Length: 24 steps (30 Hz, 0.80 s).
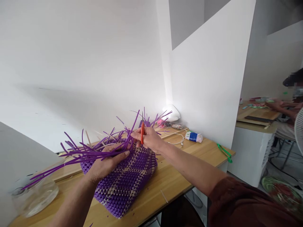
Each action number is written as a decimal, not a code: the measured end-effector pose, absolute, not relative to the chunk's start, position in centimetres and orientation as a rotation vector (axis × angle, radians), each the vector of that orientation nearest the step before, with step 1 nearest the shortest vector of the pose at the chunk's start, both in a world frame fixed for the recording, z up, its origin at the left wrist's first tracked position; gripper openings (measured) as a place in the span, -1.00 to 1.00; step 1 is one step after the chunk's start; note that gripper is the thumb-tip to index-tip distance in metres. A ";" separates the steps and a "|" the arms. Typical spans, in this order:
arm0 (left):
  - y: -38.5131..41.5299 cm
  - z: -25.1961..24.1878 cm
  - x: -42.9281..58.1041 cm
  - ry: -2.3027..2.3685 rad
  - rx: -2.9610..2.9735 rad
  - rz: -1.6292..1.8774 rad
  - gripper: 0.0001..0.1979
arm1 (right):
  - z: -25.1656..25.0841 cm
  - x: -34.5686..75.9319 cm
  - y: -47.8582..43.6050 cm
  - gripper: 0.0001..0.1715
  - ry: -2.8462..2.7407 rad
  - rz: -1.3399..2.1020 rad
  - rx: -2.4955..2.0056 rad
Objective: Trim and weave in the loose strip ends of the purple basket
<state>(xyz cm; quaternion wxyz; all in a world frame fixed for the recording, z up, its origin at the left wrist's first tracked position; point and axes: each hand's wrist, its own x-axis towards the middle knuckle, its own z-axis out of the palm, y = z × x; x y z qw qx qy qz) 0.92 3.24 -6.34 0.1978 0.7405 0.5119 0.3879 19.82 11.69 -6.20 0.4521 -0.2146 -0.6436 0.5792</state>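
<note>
A purple and beige woven basket lies tilted on the wooden table, with many loose purple strips sticking out along its upper edge. My left hand is closed around a bunch of these strips at the rim, its thumb lying toward the weave. In my right hand is a pair of scissors with orange handles, the narrow tips pointing up. The thumb and finger of that hand are also at an upright purple strip; whether they pinch it I cannot tell.
On the table are a clear plastic jug, a blue and white yarn pack, a white cable and a green strip. White walls stand behind. Another person's hands are at a separate table, near a fan.
</note>
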 end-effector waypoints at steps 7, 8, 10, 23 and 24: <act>3.9 -6.3 0.8 1.430 2.076 1.106 -0.68 | -6.9 20.7 11.3 -0.58 -1.655 1.299 -0.497; 3.9 -6.3 0.9 1.445 2.065 1.121 -0.68 | -7.1 20.8 11.2 -0.61 -1.675 1.256 -0.507; 3.9 -6.3 1.0 1.480 2.028 1.138 -0.69 | -7.3 21.0 11.1 -0.67 -1.699 1.184 -0.522; 4.5 -7.3 0.9 1.440 1.840 1.203 -0.65 | -0.6 33.7 13.0 -0.71 -1.002 0.361 -0.367; 4.5 -7.3 1.0 1.431 1.846 1.208 -0.65 | -1.4 34.6 14.2 -0.66 -1.002 0.382 -0.445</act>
